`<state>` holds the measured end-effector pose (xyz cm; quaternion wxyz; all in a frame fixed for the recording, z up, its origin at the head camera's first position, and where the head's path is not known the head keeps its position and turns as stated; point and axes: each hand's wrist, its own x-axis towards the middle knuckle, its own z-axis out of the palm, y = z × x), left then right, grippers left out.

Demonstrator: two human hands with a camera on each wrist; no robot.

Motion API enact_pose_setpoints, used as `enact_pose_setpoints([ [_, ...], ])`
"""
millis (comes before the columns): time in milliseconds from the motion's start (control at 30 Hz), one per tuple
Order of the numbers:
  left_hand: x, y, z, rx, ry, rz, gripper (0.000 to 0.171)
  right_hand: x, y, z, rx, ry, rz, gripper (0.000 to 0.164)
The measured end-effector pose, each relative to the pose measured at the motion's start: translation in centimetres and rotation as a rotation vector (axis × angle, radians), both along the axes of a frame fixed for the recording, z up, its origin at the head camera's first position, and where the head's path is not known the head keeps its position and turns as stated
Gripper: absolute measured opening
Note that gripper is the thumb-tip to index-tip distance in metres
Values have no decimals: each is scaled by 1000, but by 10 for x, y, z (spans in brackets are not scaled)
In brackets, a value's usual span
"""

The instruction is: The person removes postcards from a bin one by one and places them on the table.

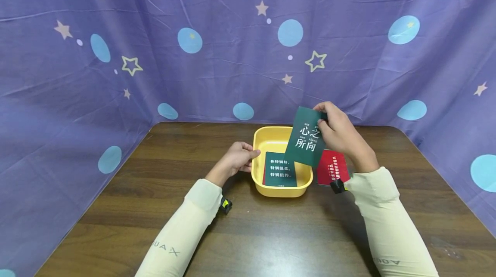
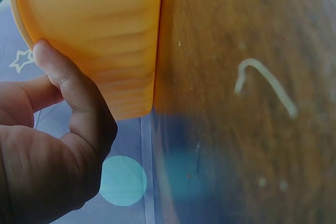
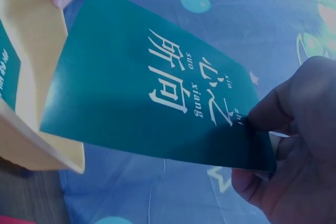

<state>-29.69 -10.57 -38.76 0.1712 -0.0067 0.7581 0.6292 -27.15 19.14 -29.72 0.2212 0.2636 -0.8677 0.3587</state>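
My right hand (image 1: 342,135) pinches a dark green card (image 1: 304,135) by its upper right edge, thumb on the printed face. White characters run across this card, which is held tilted over the right side of a yellow plastic bin (image 1: 280,192). On the bin's left side my left hand (image 1: 237,157) grips the rim, its thumb (image 2: 50,61) at the edge and its other fingers outside, partly hidden. Inside the bin lies another green card (image 1: 280,170) with white writing, and a sliver of red shows at its left edge.
Just right of the bin, a red card (image 1: 330,166) with white writing lies on the brown wooden table (image 1: 248,234), partly covered by the right wrist. A purple curtain (image 1: 232,79) with stars and blue spots hangs behind the table.
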Motion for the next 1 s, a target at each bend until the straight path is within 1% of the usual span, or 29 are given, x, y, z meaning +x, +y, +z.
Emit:
enact_pose_setpoints([
  [133, 0, 0, -1, 0, 7, -1, 29, -1, 12, 1, -3, -42, -48, 26],
  [167, 2, 0, 2, -2, 7, -5, 29, -1, 15, 2, -4, -55, -57, 27],
  [333, 2, 1, 2, 0, 4, -2, 29, -3, 32, 3, 5, -96, -103, 29],
  [367, 2, 1, 2, -3, 4, 1, 28, -4, 35, 3, 10, -109, -111, 29],
  [400, 0, 1, 0, -2, 5, 5, 29, -5, 38, 2, 13, -128, -117, 29],
  [500, 0, 1, 0, -3, 6, 2, 29, -6, 47, 0, 28, -184, -138, 28],
  [600, -1, 0, 0, 3, 0, -3, 29, -8, 55, -4, 48, -237, -157, 28],
  [733, -1, -1, 0, -1, -9, -10, 28, -13, 62, -12, 71, -283, -175, 28],
  [900, -3, -1, -1, -5, -20, -16, 32, -20, 68, -24, 99, -308, -171, 27],
  [1000, -3, -1, -2, 3, -16, -10, 32, -24, 71, -32, 122, -322, -162, 24],
])
